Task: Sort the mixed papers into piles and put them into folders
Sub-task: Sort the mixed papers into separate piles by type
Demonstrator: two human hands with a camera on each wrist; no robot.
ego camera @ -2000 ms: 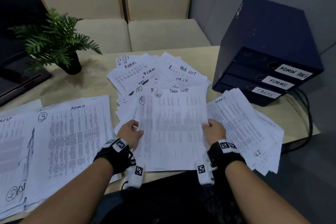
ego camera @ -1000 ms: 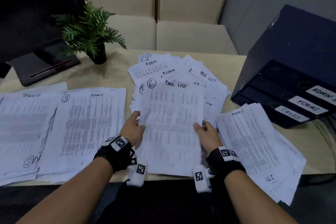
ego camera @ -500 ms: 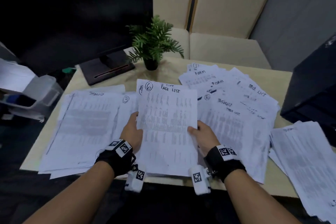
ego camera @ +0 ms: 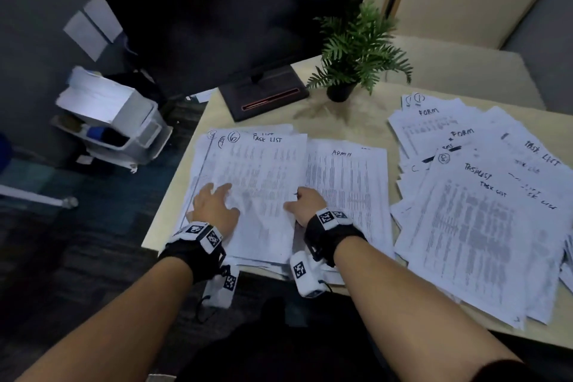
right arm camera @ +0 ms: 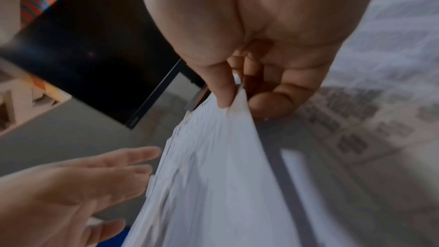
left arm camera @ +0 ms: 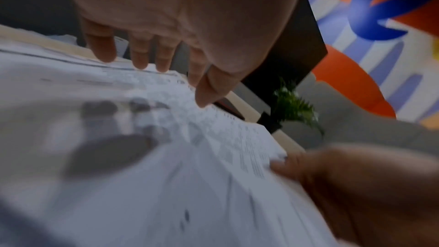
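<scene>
One sheet down: the white printed sheet headed TASK LIST [ego camera: 263, 183], circled 6, is no longer in the air over the middle heap. It now lies on top of the task-list pile [ego camera: 201, 164] of white sheets at the left end of the pale wooden table [ego camera: 338, 124]. Our left hand [ego camera: 214, 211] rests flat on its left half, fingers straight and spread, gripping nothing. Our right hand [ego camera: 307, 205] pinches the sheet's right edge between thumb and fingers. The right wrist view shows that edge lifted off the paper below. We judge the drop nearly done: let go, square up, fetch the next.

Touching it on the right: the white pile headed ADMIN [ego camera: 347, 189]. Further right is the fanned heap of mixed white papers [ego camera: 471, 211], FORM and TASK LIST headings showing, so plenty is left to sort. No folder in view.

Around: white plastic drawer cart [ego camera: 124, 124] on the floor left of the table, black monitor [ego camera: 232, 9] on a dark flat base [ego camera: 263, 93] behind the piles, small green fern [ego camera: 356, 49] in a black pot beside the base, beige seat cushions [ego camera: 465, 3] behind. Nothing blocks our hands. Risk, as we see it: the two left piles abut and the near edges seem to overhang the table, so a sloppy release could mix or spill them.
</scene>
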